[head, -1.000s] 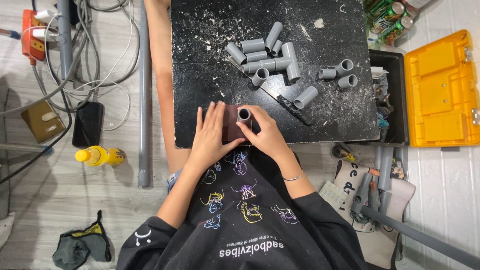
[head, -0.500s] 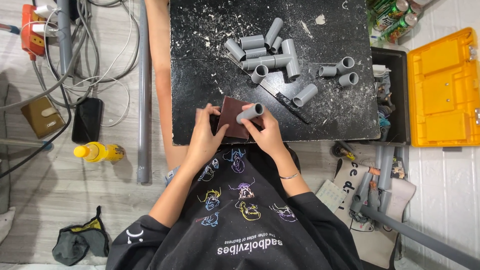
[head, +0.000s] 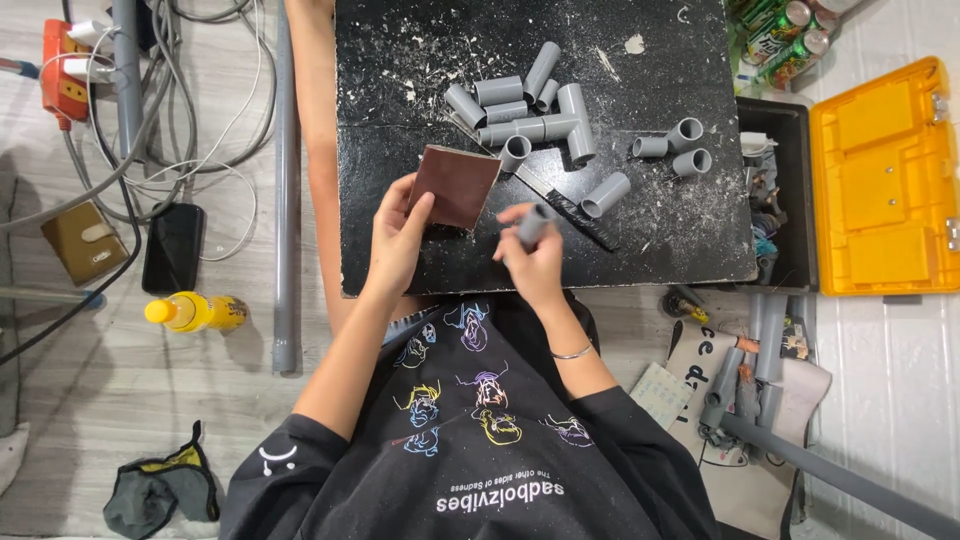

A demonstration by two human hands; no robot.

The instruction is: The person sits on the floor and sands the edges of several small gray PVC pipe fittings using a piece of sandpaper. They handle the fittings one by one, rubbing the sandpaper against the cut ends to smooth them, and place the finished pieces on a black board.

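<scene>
Close to the near edge of the black board [head: 400, 90], the person's left hand [head: 398, 240] pinches a brown square of sandpaper [head: 457, 186] by its lower corner, thumb on top, the sheet tilted up over the board. Just beside it, apart from the sheet, the right hand [head: 535, 262] is closed around a short grey pipe piece [head: 534, 222] that sticks up from the fingers, slightly blurred. Beyond the hands, toward the middle and far edge, lies a heap of grey pipe offcuts and fittings [head: 530, 110] amid white dust. Off the board's right edge sits a yellow case [head: 885, 180]; off its left, a long grey pipe [head: 285, 180] on the floor.
</scene>
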